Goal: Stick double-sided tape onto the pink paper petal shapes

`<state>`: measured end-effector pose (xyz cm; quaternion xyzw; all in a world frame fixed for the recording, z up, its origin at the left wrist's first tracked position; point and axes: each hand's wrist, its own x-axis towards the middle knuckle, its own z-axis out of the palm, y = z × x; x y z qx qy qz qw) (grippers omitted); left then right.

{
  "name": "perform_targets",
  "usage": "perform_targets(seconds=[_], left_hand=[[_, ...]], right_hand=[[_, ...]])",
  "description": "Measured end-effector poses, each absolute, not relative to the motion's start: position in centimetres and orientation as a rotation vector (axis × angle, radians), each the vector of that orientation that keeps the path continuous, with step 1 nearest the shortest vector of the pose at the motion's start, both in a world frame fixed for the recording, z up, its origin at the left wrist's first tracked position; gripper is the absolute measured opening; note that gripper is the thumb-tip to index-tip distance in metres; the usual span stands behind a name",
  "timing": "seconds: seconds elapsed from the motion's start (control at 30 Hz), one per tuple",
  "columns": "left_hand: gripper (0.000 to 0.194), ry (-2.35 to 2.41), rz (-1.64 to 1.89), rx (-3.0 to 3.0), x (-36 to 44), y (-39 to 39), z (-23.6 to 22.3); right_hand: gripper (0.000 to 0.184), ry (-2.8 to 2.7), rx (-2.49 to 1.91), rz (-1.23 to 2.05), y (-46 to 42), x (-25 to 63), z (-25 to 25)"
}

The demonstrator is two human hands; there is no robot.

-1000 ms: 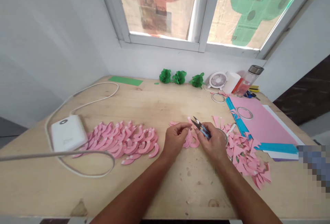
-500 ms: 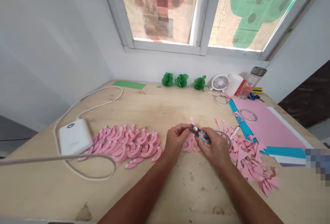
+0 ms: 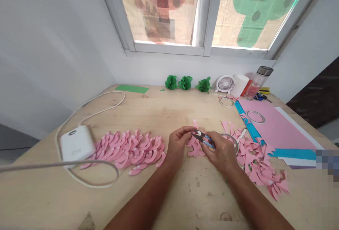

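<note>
My right hand (image 3: 221,149) is closed around blue-handled thread snips (image 3: 206,141), whose dark blades point left. Fingertips of my left hand (image 3: 178,141) are pinched together close by the blade tips; what they hold is too small to make out. A small white bit (image 3: 199,133) shows at the blades. Under and between my hands lie a few curved pink paper pieces (image 3: 194,149). Left of my left hand spreads a pile of curved pink paper cutouts (image 3: 132,151) with small white patches. Beside my right hand is a tape roll (image 3: 234,141), partly covered.
Pink paper scraps (image 3: 255,163) are heaped at right, near pink sheets (image 3: 280,127). A white power bank (image 3: 77,145) with a looping cable (image 3: 90,185) sits at left. Green paper figures (image 3: 184,83), a small fan (image 3: 225,83) and a glass bottle (image 3: 258,83) line the back.
Both hands stay nearly in place, with the snips still at my left fingertips. The blades look slightly shifted to the left. The view has moved a little.
</note>
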<state>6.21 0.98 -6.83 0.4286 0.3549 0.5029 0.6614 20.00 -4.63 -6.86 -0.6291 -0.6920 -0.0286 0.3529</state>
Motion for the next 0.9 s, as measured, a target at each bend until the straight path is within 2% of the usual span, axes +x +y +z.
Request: perform_targets(seconds=[0.13, 0.5, 0.9], left_hand=[[0.018, 0.932, 1.249, 1.151, 5.91, 1.14, -6.81], [0.019, 1.092, 1.488, 2.207, 5.82, 0.61, -6.98], [0.018, 1.103, 1.293, 2.664, 5.39, 1.0, -6.82]], right_hand=[[0.022, -1.816, -1.629, -0.138, -4.52, 20.07, -6.96], [0.022, -1.897, -1.717, -0.238, -4.5, 20.09, -7.24], [0.017, -1.994, -1.877, -0.204, -4.57, 20.01, -6.9]])
